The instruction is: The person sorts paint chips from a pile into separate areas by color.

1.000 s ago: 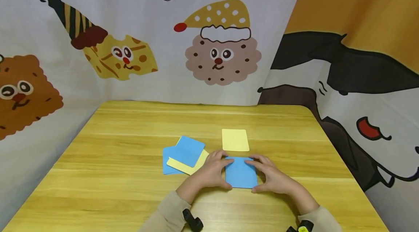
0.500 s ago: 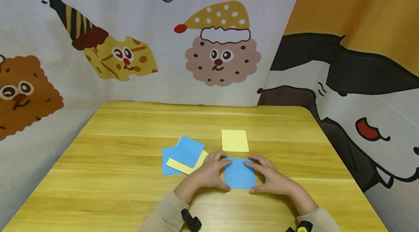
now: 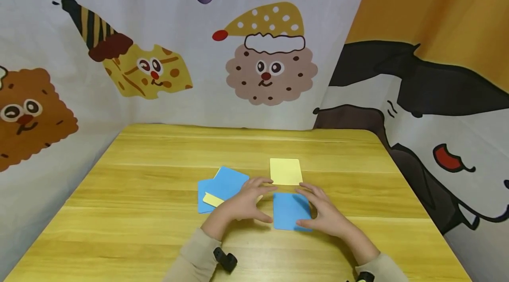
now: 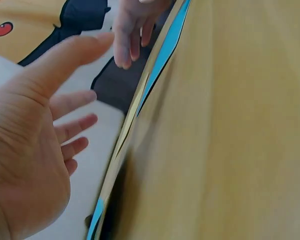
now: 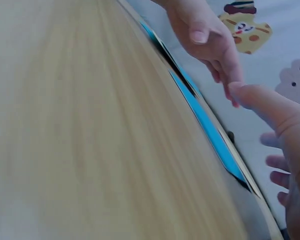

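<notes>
A blue square card [image 3: 287,211] lies on the table between the two hands in the head view. My right hand [image 3: 327,214] hovers over its right side, thumb and fingers spread apart, overlapping the card there. On the card's left, my left hand [image 3: 245,201] is off it, with a gap showing between thumb and fingers. Both wrist views show the hands raised above the tabletop with nothing in them, the left hand [image 4: 30,140] and the right hand [image 5: 295,135] facing each other. Just beyond the blue card lies a yellow square card [image 3: 286,172].
Left of the hands, a loose pile holds overlapping blue cards [image 3: 229,181] and a yellow card [image 3: 212,200], partly hidden by the left hand. The wooden table [image 3: 139,229] ends at a cartoon-printed curtain [image 3: 207,109] behind and at the sides.
My left hand has drawn away from the blue card to the left, over the pile's edge. The right hand has lifted slightly and now overlaps the card. The cards stay put.
</notes>
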Motion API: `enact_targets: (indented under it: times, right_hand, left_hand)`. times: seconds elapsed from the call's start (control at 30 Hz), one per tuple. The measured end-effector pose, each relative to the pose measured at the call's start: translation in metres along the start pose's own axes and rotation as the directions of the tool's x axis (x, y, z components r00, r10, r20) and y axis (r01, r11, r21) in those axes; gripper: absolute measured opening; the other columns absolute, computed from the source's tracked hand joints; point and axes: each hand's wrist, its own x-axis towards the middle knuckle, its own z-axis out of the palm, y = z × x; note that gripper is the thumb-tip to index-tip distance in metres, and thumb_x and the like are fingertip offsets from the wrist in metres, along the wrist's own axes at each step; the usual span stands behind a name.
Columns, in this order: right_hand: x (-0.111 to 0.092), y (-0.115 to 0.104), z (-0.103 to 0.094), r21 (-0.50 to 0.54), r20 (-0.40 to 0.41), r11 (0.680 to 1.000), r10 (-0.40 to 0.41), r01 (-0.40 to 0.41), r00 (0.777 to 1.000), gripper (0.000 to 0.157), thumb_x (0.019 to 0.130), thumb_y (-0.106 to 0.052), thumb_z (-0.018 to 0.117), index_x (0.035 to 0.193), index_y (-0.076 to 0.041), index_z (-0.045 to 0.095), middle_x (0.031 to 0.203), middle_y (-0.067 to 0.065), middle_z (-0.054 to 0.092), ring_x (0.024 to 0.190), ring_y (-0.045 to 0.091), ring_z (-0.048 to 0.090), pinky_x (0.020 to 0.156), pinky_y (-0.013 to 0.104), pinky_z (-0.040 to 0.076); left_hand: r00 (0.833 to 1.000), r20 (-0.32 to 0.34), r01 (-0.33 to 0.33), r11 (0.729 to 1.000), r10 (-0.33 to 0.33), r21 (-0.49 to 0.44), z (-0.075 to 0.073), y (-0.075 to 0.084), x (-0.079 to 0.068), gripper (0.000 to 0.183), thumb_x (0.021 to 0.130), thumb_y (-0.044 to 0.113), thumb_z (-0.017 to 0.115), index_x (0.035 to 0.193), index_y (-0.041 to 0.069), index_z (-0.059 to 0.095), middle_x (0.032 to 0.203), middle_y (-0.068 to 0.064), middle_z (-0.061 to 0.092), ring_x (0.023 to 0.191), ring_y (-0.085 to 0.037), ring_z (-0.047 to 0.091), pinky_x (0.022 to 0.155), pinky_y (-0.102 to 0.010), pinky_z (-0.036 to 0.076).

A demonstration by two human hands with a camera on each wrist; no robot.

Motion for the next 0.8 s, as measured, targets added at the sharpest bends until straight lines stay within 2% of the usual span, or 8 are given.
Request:
enact_targets:
  times: [0.2,0.3,0.4,0.53,0.63,0.7,0.8]
  right_hand:
    - [0.014,-0.015,0.012,-0.014,-0.094,1.000,-0.018,0.017,0.995,0.086,0.073,-0.044,0.082,0.143,-0.012,0.045,0.148,0.008,0.034,0.134,0.034,0.028,0.093,0.066,0.033]
    - [0.021,-0.021,0.018,-0.031,-0.122,0.999,-0.032,0.028,0.992,0.084,0.072,-0.043,0.083,0.142,-0.011,0.047,0.147,0.009,0.036,0.133,0.033,0.029,0.094,0.064,0.033]
    - [0.028,-0.026,0.023,-0.038,-0.132,0.999,-0.032,0.027,0.991,0.083,0.072,-0.043,0.082,0.141,-0.012,0.048,0.147,0.009,0.037,0.134,0.032,0.029,0.095,0.062,0.033]
    - [0.037,-0.033,0.031,-0.030,-0.140,0.999,-0.022,0.018,0.990,0.083,0.072,-0.042,0.082,0.141,-0.012,0.048,0.147,0.010,0.037,0.134,0.030,0.029,0.095,0.063,0.033]
    - [0.045,-0.039,0.038,-0.025,-0.144,1.000,-0.022,0.019,0.989,0.083,0.072,-0.041,0.082,0.141,-0.009,0.048,0.146,0.012,0.037,0.133,0.030,0.030,0.094,0.064,0.034]
    - [0.051,-0.042,0.043,-0.026,-0.140,1.000,-0.016,0.013,0.990,0.083,0.073,-0.043,0.081,0.141,-0.008,0.048,0.147,0.011,0.036,0.133,0.030,0.031,0.094,0.062,0.035]
    - [0.059,-0.048,0.050,-0.030,-0.122,0.999,0.012,-0.016,0.992,0.084,0.073,-0.045,0.081,0.142,-0.009,0.048,0.147,0.010,0.035,0.134,0.028,0.029,0.096,0.060,0.036]
  left_hand:
    - [0.999,-0.048,-0.008,0.999,0.006,-0.032,-0.019,-0.016,-0.009,0.088,0.069,0.034,0.086,0.142,0.007,0.047,0.149,-0.011,0.033,0.137,-0.033,0.022,0.105,-0.060,0.019]
    - [0.997,-0.074,0.014,0.999,-0.018,-0.050,-0.028,-0.024,-0.015,0.089,0.069,0.031,0.087,0.143,0.005,0.045,0.150,-0.012,0.032,0.138,-0.034,0.020,0.104,-0.062,0.020]
    - [0.994,-0.106,0.034,0.998,-0.039,-0.050,-0.033,-0.036,-0.021,0.091,0.068,0.032,0.087,0.144,0.005,0.044,0.151,-0.012,0.031,0.138,-0.035,0.020,0.103,-0.063,0.023]
    - [0.986,-0.140,0.080,0.995,-0.087,-0.059,-0.040,-0.047,-0.028,0.092,0.067,0.033,0.088,0.144,0.007,0.044,0.152,-0.010,0.030,0.139,-0.035,0.018,0.103,-0.063,0.022]
    - [0.978,-0.161,0.123,0.989,-0.134,-0.077,-0.044,-0.054,-0.033,0.092,0.066,0.032,0.089,0.144,0.009,0.045,0.152,-0.007,0.031,0.139,-0.034,0.018,0.103,-0.063,0.023]
    - [0.973,-0.173,0.139,0.986,-0.152,-0.089,-0.045,-0.060,-0.036,0.093,0.065,0.031,0.089,0.144,0.008,0.045,0.151,-0.007,0.032,0.139,-0.034,0.018,0.101,-0.062,0.028]
    - [0.969,-0.180,0.158,0.984,-0.171,-0.088,-0.047,-0.067,-0.040,0.094,0.065,0.034,0.089,0.143,0.009,0.046,0.151,-0.006,0.032,0.139,-0.034,0.018,0.101,-0.062,0.027]
